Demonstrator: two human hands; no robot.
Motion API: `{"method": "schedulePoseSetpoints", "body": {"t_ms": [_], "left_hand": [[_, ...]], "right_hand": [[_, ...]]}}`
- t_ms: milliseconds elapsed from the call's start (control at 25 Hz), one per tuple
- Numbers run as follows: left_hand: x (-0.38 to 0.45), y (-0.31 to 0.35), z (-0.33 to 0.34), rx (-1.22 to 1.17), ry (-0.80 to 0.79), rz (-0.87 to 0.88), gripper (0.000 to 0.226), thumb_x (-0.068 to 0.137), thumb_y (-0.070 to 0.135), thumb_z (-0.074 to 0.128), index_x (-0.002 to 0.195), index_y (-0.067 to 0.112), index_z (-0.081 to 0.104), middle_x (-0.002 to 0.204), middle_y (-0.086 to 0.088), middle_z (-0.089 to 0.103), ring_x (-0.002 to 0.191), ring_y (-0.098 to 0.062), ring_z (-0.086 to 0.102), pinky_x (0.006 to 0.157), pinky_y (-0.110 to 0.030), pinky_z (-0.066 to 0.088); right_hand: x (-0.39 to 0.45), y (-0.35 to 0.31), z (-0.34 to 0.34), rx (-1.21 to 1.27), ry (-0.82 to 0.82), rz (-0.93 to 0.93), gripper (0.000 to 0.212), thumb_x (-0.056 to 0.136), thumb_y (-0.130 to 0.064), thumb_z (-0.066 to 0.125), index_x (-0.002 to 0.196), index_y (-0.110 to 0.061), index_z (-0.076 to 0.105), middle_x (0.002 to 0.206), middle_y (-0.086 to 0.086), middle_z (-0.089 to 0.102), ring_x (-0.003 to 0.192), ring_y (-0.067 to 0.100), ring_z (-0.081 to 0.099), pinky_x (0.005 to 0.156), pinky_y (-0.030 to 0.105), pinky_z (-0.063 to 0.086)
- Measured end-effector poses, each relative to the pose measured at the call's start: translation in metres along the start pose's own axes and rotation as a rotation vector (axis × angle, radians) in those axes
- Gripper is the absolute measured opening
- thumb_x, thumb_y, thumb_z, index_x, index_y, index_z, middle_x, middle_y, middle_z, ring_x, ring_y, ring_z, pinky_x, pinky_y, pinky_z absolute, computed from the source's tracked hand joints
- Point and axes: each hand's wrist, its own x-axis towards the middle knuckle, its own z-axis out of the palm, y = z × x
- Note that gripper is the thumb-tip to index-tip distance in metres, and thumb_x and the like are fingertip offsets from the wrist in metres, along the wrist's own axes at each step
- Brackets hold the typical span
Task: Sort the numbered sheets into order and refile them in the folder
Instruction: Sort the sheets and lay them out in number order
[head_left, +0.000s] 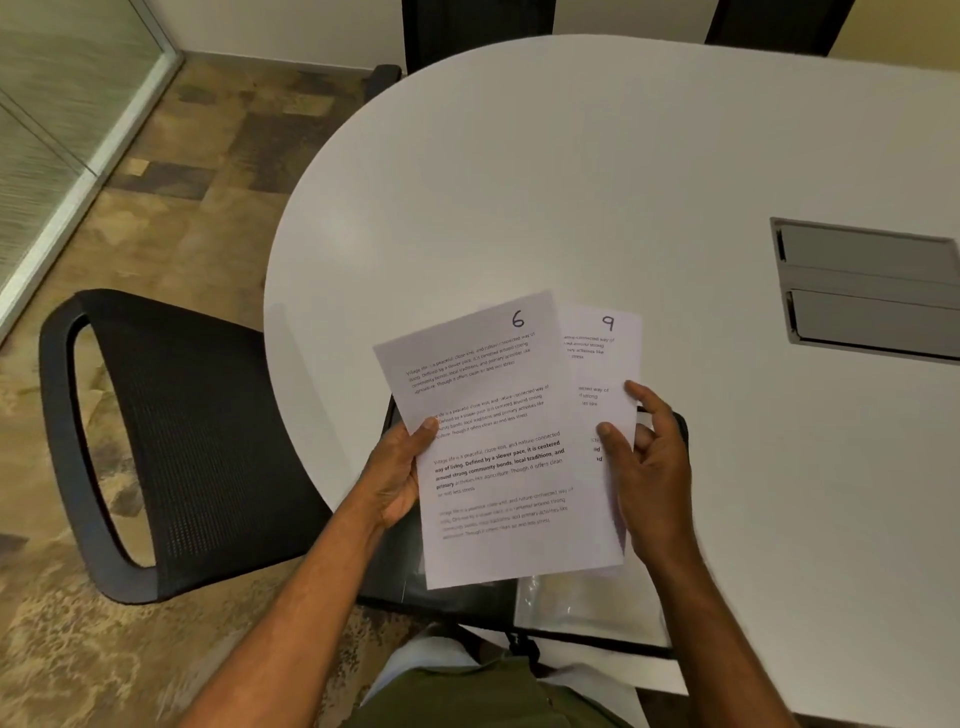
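Head view: a person stands over the white table (597, 171), holding the sheets above its near edge.
Left hand (397, 475): grips sheet 6 (498, 441) at its left edge, thumb on top, numeral in view.
Right hand (647, 467): thumb and fingers curled on sheet 9 (605, 358), fanned out behind sheet 6, likely to compare the numbers.
Folder (441, 587): dark, open under the sheets on the table edge, clear sleeve (582, 605) showing; probably awaiting refiling.
Progress: sorting apparently under way.
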Motion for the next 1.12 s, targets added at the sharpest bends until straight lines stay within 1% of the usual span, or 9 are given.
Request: {"method": "schedulePoseSetpoints", "body": {"t_ms": [80,120,200,240,320,480,720,880,1120], "left_hand": [[-0.001,0.002,-0.010,-0.023,-0.024,-0.038,0.040,0.101,0.013,0.053,0.140,0.008,0.056,0.137,-0.022,0.065,0.120,-0.036,0.068,0.097,-0.053,0.057],[-0.001,0.002,-0.014,-0.035,-0.031,-0.058,0.040,0.102,0.015,0.051,0.141,0.008,0.056,0.139,-0.022,0.064,0.123,-0.037,0.066,0.100,-0.054,0.055],[0.000,0.000,-0.019,-0.060,-0.044,-0.099,0.038,0.105,0.017,0.048,0.142,0.010,0.059,0.142,-0.023,0.061,0.130,-0.040,0.060,0.104,-0.057,0.050],[0.001,-0.002,-0.021,-0.066,-0.053,-0.111,0.036,0.107,0.017,0.047,0.139,0.011,0.062,0.143,-0.023,0.061,0.132,-0.041,0.058,0.106,-0.059,0.049],[0.002,-0.008,-0.024,-0.065,-0.050,-0.116,0.034,0.107,0.014,0.047,0.134,0.013,0.068,0.144,-0.023,0.060,0.133,-0.041,0.057,0.107,-0.058,0.048],[0.006,-0.014,-0.028,-0.065,-0.050,-0.108,0.035,0.107,0.010,0.048,0.139,0.010,0.063,0.145,-0.025,0.058,0.136,-0.044,0.054,0.107,-0.059,0.048],[0.013,-0.014,-0.029,-0.082,-0.054,-0.107,0.041,0.105,0.009,0.050,0.146,0.009,0.055,0.145,-0.024,0.058,0.137,-0.044,0.053,0.107,-0.062,0.046],[0.017,-0.019,-0.026,-0.080,-0.072,-0.115,0.043,0.106,0.010,0.053,0.149,0.009,0.052,0.147,-0.025,0.057,0.137,-0.043,0.053,0.108,-0.061,0.046],[0.022,-0.019,-0.018,-0.042,-0.112,-0.161,0.061,0.094,0.019,0.069,0.151,0.006,0.049,0.148,-0.028,0.054,0.132,-0.044,0.056,0.106,-0.059,0.051]], "right_hand": [[-0.004,-0.002,0.004,0.019,-0.006,0.015,0.059,0.099,-0.006,0.066,0.147,-0.031,0.043,0.096,-0.037,0.070,0.086,0.007,0.076,0.065,0.018,0.059],[-0.005,-0.002,0.006,0.029,-0.013,0.027,0.062,0.098,-0.009,0.069,0.147,-0.036,0.042,0.094,-0.020,0.076,0.082,0.015,0.077,0.063,0.024,0.061],[-0.003,0.001,0.009,-0.038,-0.010,0.036,0.064,0.095,-0.018,0.075,0.145,-0.043,0.045,0.082,0.012,0.073,0.074,0.032,0.072,0.064,0.040,0.062],[0.000,0.004,0.010,-0.088,-0.015,0.029,0.062,0.093,-0.021,0.077,0.143,-0.042,0.049,0.074,0.011,0.068,0.068,0.030,0.067,0.064,0.040,0.060],[0.000,0.004,0.015,-0.131,-0.045,-0.008,0.049,0.090,-0.022,0.079,0.134,-0.035,0.059,0.066,-0.008,0.059,0.061,0.011,0.058,0.062,0.027,0.054],[-0.009,-0.007,0.018,-0.051,-0.108,0.011,0.014,0.099,-0.025,0.067,0.109,-0.023,0.077,0.092,-0.005,0.078,0.080,0.013,0.074,0.068,0.025,0.056],[-0.009,-0.026,0.015,0.071,-0.108,0.082,0.011,0.091,-0.020,0.074,0.090,-0.011,0.080,0.088,0.001,0.080,0.078,0.015,0.075,0.066,0.023,0.058],[-0.010,-0.033,0.016,0.107,-0.142,0.085,0.020,0.082,-0.029,0.077,0.085,-0.009,0.077,0.086,0.005,0.079,0.076,0.017,0.075,0.065,0.023,0.057],[-0.007,-0.033,0.021,0.296,-0.262,0.260,0.022,0.079,-0.033,0.079,0.076,-0.015,0.067,0.091,0.010,0.076,0.085,0.025,0.074,0.071,0.036,0.060]]}}
